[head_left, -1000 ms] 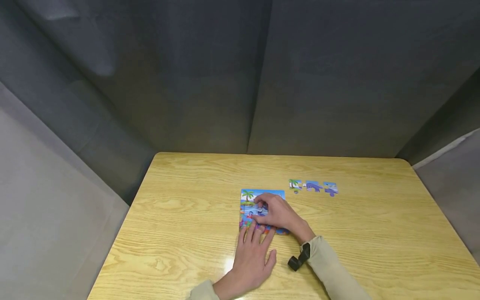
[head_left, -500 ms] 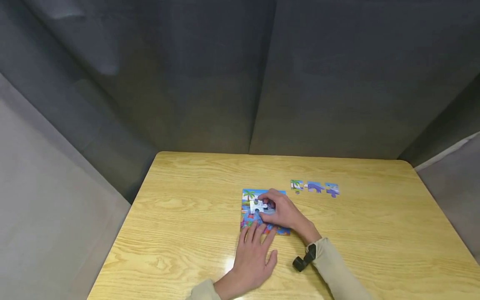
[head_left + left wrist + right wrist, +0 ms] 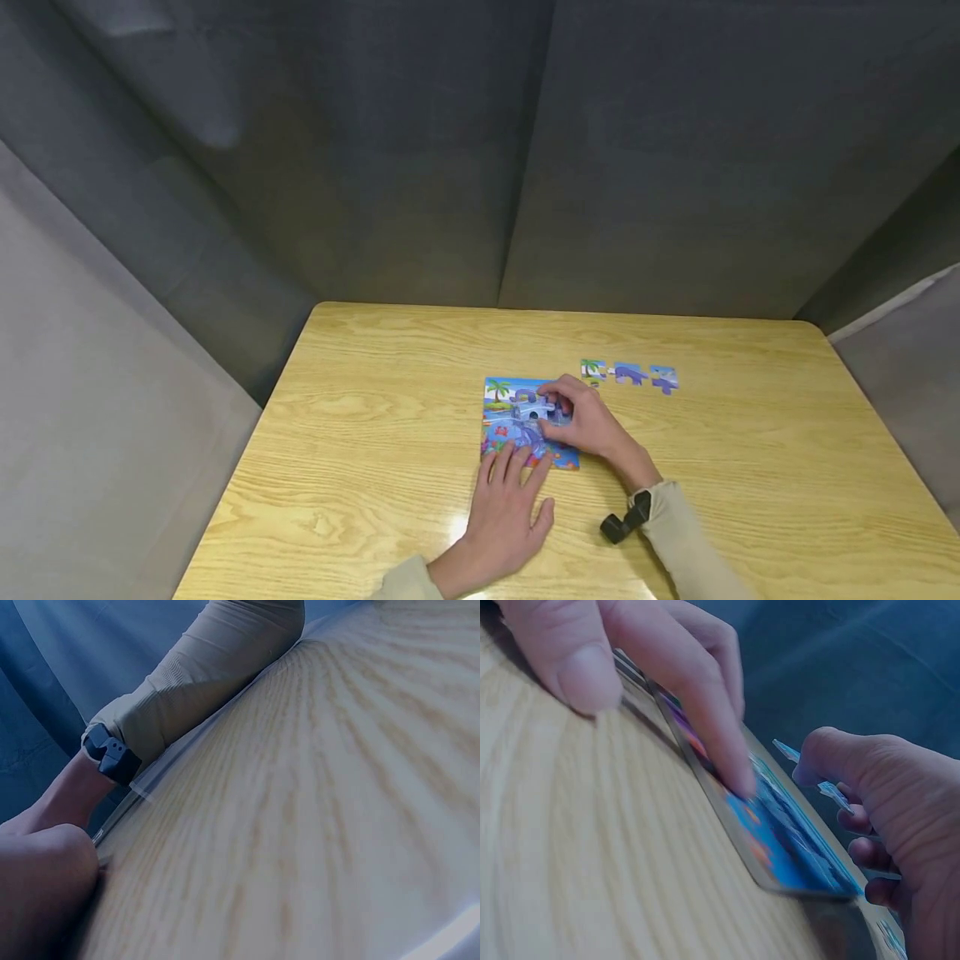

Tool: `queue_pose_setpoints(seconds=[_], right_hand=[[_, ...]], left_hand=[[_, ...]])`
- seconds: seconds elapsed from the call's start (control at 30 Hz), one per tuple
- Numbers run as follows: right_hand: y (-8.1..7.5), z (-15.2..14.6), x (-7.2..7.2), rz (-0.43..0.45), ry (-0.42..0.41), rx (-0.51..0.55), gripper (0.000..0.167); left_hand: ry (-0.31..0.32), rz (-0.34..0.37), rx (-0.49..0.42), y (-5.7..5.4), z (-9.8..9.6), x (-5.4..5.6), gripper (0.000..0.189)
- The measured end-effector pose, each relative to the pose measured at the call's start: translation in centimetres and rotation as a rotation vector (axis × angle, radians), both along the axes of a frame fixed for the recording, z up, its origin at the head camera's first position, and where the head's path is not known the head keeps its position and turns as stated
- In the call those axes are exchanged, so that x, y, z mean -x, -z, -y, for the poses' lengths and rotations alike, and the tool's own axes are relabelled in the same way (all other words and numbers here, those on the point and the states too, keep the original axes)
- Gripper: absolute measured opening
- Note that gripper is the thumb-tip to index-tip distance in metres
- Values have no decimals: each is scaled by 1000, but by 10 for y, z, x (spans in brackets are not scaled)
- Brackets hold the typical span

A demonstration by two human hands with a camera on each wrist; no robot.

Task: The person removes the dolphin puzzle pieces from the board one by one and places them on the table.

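1. while it is pinched between the thumb and fingers of the right hand [image 3: 588, 423], a pale blue puzzle piece [image 3: 525, 409] is held over the middle of the puzzle board [image 3: 497, 387]; in the right wrist view it appears to be raised from the board rather than laid flat.

2. since the grip is taken on the side toward the board's right edge, the rest of the piece is left uncovered, presumably so that its outline can be compared with the print beneath.

3. the board is laid flat on the table [image 3: 360, 400], its printed palm tree at the far left corner, probably so that the scene is read upright.

4. at the board's near edge, the left hand [image 3: 504, 512] is rested with fingers straight and spread, fingertips on the print; nothing is gripped by it, and the board is probably steadied this way.

5. beyond the board's far right corner, a palm-tree piece [image 3: 591, 368], a purple piece [image 3: 630, 373] and a blue-and-purple piece [image 3: 663, 379] are set in a row, likely for easy reach.

6. well beyond the board, a dark curtain [image 3: 405, 167] is hung.
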State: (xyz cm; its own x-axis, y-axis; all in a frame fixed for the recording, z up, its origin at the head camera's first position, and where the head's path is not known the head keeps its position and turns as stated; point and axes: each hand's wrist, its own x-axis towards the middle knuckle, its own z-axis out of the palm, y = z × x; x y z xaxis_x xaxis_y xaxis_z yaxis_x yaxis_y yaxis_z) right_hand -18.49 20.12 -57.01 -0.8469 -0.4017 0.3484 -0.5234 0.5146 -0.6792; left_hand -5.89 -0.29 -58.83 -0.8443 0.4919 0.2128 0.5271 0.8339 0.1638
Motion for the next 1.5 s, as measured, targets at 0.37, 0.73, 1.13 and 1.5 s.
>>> queue_pose_setpoints(seconds=[0.37,0.73,1.13,1.5], right_hand=[[5,-43,-2,1,107,49,41],[12,-76,1,-12,198,69,40],[13,-88,1,9,194,26,40],[12,-90,-1,62,191,-16,38]], left_hand=[[1,7,-17,0,0,0,61],[-1,14,-22,-1,0,-1,61],[10,20,-37,-1,-1,0,61],[8,12,-41,0,-1,0,60]])
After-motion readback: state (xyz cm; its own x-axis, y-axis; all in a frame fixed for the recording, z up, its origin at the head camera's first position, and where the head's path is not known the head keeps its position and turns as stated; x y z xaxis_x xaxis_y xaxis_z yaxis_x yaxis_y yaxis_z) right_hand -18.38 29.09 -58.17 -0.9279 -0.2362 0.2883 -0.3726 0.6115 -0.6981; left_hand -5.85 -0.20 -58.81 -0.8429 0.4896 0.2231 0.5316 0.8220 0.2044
